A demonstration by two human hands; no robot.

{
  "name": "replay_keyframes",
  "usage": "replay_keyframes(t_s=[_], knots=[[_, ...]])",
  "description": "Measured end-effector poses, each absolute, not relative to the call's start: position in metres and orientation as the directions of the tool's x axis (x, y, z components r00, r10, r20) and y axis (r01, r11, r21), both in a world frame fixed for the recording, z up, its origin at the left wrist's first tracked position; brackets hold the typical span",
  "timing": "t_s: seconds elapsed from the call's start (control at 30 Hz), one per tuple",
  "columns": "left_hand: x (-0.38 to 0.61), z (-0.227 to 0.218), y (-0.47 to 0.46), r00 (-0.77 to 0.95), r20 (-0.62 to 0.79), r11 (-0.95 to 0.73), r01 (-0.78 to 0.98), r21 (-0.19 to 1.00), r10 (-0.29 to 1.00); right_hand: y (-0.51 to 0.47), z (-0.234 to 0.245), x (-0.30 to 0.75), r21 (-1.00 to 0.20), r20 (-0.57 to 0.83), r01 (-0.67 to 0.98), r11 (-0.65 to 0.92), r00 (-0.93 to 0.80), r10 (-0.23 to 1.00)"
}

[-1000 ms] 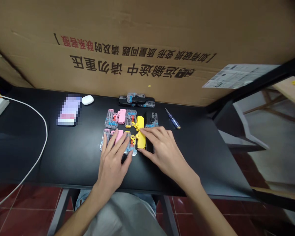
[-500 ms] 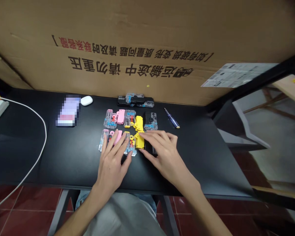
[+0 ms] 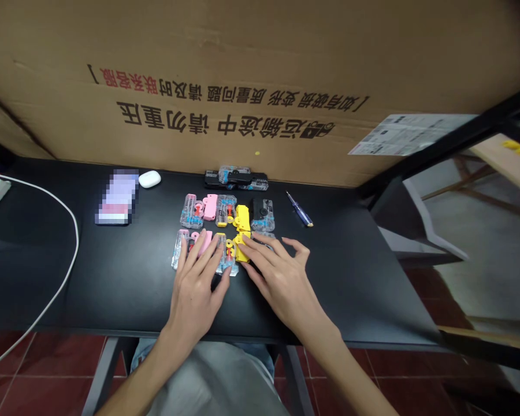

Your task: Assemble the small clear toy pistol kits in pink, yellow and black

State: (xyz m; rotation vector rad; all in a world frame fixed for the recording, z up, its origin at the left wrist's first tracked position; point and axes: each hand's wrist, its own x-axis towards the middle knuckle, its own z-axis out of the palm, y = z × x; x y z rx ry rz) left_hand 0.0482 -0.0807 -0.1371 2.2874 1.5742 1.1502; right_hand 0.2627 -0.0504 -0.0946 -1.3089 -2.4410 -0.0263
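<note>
Small clear plastic folding gadgets with coloured parts lie in two rows on the black desk; their exact kind I cannot make out. My left hand (image 3: 195, 289) rests with spread fingers over the front-row pink gadget (image 3: 181, 249) and reaches the clear body of the yellow gadget (image 3: 229, 253) beside it. My right hand (image 3: 277, 277) lies with fingers apart, its fingertips on the yellow part (image 3: 241, 254) and its thumb at the near edge. A front-row piece beneath this hand is mostly hidden. Behind sit a pink (image 3: 210, 207), a yellow (image 3: 242, 218) and a black gadget (image 3: 263, 215).
More black and clear gadgets (image 3: 236, 178) are stacked against the cardboard box (image 3: 242, 46). A blue screwdriver (image 3: 300, 210) lies to the right. Toward the left are a blurred phone (image 3: 118, 196), a white rounded case (image 3: 149, 179) and a white cable (image 3: 71, 260).
My right hand has shifted slightly left, its fingers now farther over the yellow part. My left hand stays on its gadgets. The whole view has moved slightly.
</note>
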Motion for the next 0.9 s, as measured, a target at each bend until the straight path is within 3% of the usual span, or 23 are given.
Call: replay_keyframes(t_s=[0.57,0.77,0.9], knots=[[0.049,-0.136,-0.081,0.131,0.529,-0.446,0.722,0.529,0.839,-0.054,-0.094,0.268,-0.24,0.346,0.787,0.568,-0.477,0.807],[0.05,-0.133,-0.081,0.07,0.569,-0.447,0.699,0.558,0.819,-0.06,-0.093,0.289,-0.329,0.395,0.84,0.432,-0.293,0.871],[0.05,-0.131,-0.082,0.064,0.573,-0.449,0.693,0.564,0.817,-0.067,-0.105,0.297,-0.395,0.323,0.843,0.365,-0.245,0.914]])
